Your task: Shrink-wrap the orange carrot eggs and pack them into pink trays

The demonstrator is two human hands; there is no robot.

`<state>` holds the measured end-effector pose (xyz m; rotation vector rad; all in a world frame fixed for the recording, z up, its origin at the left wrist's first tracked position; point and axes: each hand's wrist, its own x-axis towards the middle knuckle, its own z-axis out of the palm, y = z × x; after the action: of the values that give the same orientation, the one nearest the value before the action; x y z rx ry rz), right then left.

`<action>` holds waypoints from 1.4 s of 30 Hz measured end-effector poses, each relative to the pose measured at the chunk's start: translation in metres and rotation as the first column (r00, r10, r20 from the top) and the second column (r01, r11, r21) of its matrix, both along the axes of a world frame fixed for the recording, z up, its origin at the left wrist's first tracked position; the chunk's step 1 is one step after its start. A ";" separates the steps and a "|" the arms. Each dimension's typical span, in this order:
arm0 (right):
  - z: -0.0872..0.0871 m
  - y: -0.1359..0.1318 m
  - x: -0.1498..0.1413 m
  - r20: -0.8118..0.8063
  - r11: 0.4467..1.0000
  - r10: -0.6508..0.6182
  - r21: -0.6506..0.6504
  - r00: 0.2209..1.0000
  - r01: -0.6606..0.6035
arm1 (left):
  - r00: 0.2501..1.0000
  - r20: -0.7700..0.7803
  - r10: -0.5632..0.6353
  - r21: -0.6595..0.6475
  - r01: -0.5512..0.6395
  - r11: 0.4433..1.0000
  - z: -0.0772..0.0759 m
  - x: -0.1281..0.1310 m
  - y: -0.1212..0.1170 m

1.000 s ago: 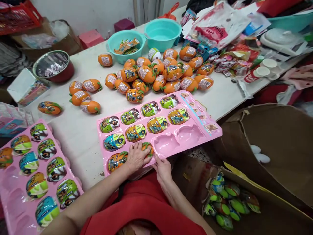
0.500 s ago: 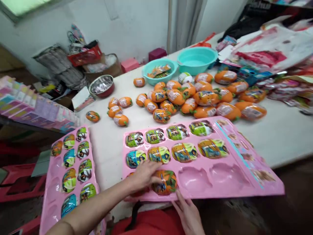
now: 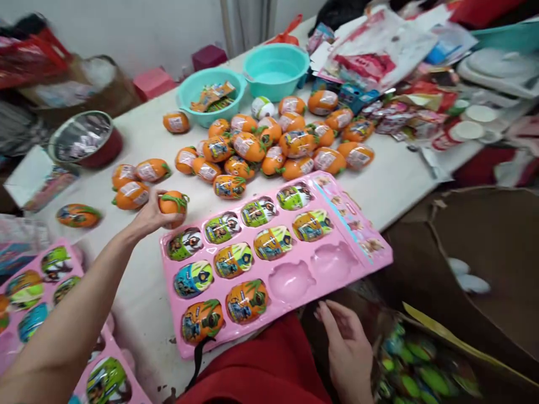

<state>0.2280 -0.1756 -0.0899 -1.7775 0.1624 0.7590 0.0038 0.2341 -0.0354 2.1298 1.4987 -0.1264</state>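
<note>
My left hand (image 3: 150,216) is wrapped round an orange toy egg (image 3: 172,203) with green leaf-like trim, lifted just past the far left corner of a pink plastic tray (image 3: 273,306). The tray's moulded hollows hold several printed eggs in green, blue and orange. Two hollows in its near row, toward the right, are bare, the nearer being a shaped hollow (image 3: 291,282). Beyond the tray's near edge, my right hand (image 3: 347,345) is open with loosely bent fingers, holding nothing. Many wrapped orange eggs (image 3: 248,147) lie heaped behind the tray.
A second pink tray (image 3: 120,359) with eggs lies at lower left, under my left forearm. Turquoise basins (image 3: 275,70) and a metal bowl (image 3: 86,140) stand at the back. Packaging (image 3: 379,50) piles up at far right. Below the table edge is a cardboard box (image 3: 484,336) with green items.
My left hand has left the tray's near row and moved to the far left, now gripping an orange egg. My right hand has come away from the tray edge. The view has swung right.
</note>
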 end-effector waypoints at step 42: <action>-0.056 0.001 0.035 -0.386 0.961 -0.187 0.119 0.903 0.250 | 0.845 0.062 -0.531 0.373 0.474 0.797 -0.050 0.158 -0.104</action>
<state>0.2634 -0.1742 -0.1456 -1.4147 0.5306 0.9112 0.1617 0.1296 -0.0854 2.7131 0.8660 0.1349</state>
